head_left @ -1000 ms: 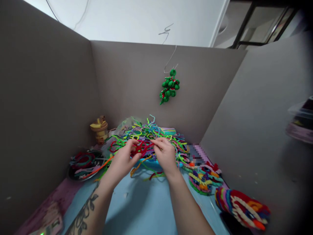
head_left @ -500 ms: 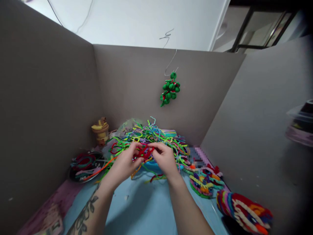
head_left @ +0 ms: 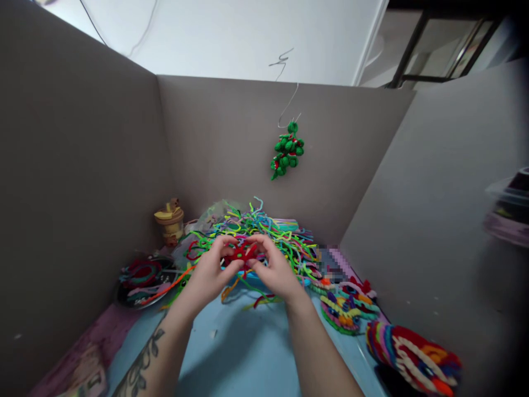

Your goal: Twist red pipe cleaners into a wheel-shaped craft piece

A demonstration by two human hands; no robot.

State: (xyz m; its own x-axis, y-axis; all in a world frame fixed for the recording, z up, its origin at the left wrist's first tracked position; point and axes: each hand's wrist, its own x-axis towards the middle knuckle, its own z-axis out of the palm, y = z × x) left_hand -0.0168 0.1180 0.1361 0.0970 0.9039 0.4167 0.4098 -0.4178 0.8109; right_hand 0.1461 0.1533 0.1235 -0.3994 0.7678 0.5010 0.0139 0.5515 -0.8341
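Observation:
Both hands meet above a light blue table (head_left: 243, 353) and pinch one small red pipe-cleaner piece (head_left: 241, 253). My left hand (head_left: 212, 273) grips its left side with thumb and fingers closed. My right hand (head_left: 273, 267) closes on its right side, fingers curled over the top. Just behind them lies a big tangle of pipe cleaners (head_left: 256, 231) in green, blue, yellow and red.
Grey cardboard walls (head_left: 223, 143) enclose the table on three sides. A green bead cluster (head_left: 287, 151) hangs from a wire hook. A yellow tape dispenser (head_left: 169, 220) and a dark dish of coils (head_left: 142, 278) stand left; woven multicoloured pieces (head_left: 347, 309) and another (head_left: 413, 347) lie right.
My hands have drawn closer together around the red piece, and the right fingers have curled over its top. The view shifted down slightly a second ago.

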